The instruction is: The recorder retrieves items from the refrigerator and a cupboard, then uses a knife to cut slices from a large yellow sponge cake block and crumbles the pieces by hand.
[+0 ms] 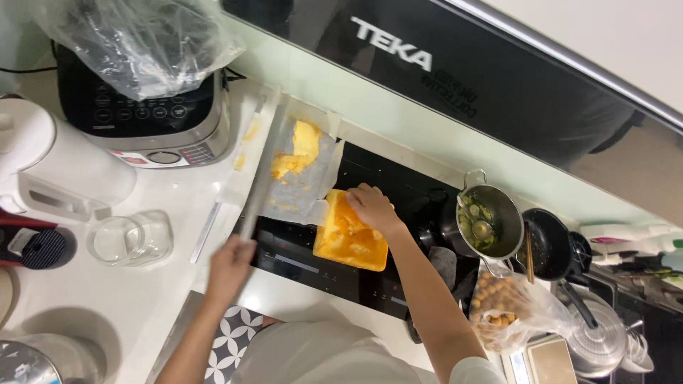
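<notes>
Mid-frame on the black cooktop (370, 277): right hand (370, 206) gripping orange sponge block (350, 240); left hand (229, 264) closed on long knife (257, 181). Some yellow pieces (299, 149) already cut onto paper (302, 188); most uncut.

Clear bag (142, 43) atop cooker (142, 117)

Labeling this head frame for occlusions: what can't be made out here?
- Left hand: fingers curl around a long knife; the blade is motion-blurred.
- Right hand: its fingers cover part of the yellow block; the grip underneath is hidden.
- Pot: contents too small to identify.
- Bag of round brown pieces: plastic glare blurs them.
- Appliance: top hidden under a crumpled plastic bag.
</notes>
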